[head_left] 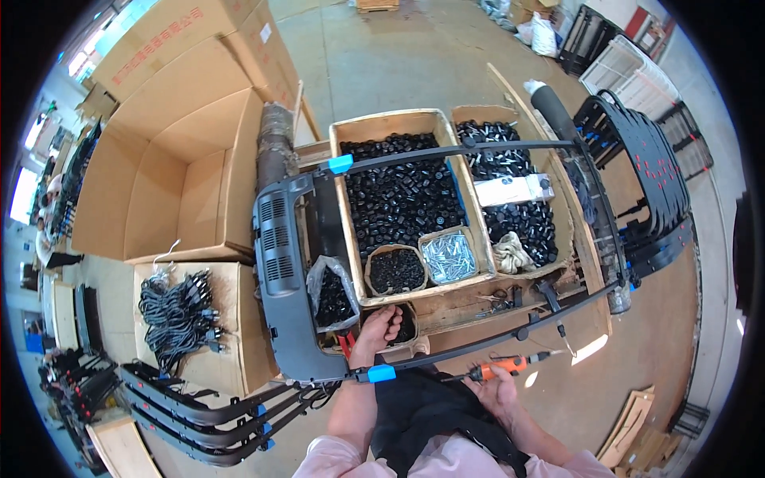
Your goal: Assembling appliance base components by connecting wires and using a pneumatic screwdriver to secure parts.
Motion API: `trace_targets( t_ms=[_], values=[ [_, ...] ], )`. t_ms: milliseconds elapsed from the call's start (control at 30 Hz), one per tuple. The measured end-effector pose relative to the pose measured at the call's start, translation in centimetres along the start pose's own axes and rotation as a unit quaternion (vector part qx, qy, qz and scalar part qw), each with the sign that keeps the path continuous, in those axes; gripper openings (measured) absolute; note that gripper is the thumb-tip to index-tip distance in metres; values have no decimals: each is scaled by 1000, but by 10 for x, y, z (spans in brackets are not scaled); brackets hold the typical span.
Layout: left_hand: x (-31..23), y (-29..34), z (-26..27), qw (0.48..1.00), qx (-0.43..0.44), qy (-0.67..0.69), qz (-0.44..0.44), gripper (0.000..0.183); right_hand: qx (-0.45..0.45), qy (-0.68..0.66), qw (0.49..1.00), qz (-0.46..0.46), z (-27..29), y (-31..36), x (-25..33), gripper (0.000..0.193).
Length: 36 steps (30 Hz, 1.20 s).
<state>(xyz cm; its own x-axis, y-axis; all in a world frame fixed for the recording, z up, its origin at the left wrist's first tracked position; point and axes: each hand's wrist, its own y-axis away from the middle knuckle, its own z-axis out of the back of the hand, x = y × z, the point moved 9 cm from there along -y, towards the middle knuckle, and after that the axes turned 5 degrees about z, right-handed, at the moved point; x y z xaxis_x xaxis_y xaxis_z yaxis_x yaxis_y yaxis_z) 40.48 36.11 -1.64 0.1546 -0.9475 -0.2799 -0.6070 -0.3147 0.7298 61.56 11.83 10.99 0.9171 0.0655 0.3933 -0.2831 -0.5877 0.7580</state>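
Observation:
My left hand (378, 328) is at a small box of dark parts (407, 323), its fingers curled together. Whatever they pinch, if anything, is hidden. In my right hand (496, 392) is an orange power screwdriver (500, 368), its bit end pointing right. A black frame (470, 344) with a vented dark grey housing (279, 251) lies across the bench in front of me. Blue clips (381, 373) sit on its bars. Inside its outline are a tub of silver screws (448, 256), a tub of tiny black parts (396, 271) and a plastic bag of black pieces (332, 295).
A large wooden box (347, 231) holds many black caps, with another box of black parts (518, 227) beside it. Coiled black cables (183, 315) lie on a carton at left. Large open cartons (175, 175) stand behind. Stacked black frames (207, 422) are at lower left and far right.

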Motion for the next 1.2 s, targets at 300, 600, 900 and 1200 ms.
trace_targets(
  t_ms=[300, 600, 900, 1200],
  values=[
    [-4, 11, 10, 972, 107, 160, -136, 26, 185, 551, 778, 239, -110, 93, 82, 65],
    [-4, 34, -11, 942, 121, 294, -111, 32, 256, 426, 823, 275, -162, 81, 84, 52],
    [10, 43, 34, 964, 68, 189, -176, 27, 346, 495, 734, 312, -194, 97, 86, 53],
    [78, 130, 33, 977, -145, 15, -154, 26, 469, 486, 664, 321, -267, 111, 70, 55]
  ],
)
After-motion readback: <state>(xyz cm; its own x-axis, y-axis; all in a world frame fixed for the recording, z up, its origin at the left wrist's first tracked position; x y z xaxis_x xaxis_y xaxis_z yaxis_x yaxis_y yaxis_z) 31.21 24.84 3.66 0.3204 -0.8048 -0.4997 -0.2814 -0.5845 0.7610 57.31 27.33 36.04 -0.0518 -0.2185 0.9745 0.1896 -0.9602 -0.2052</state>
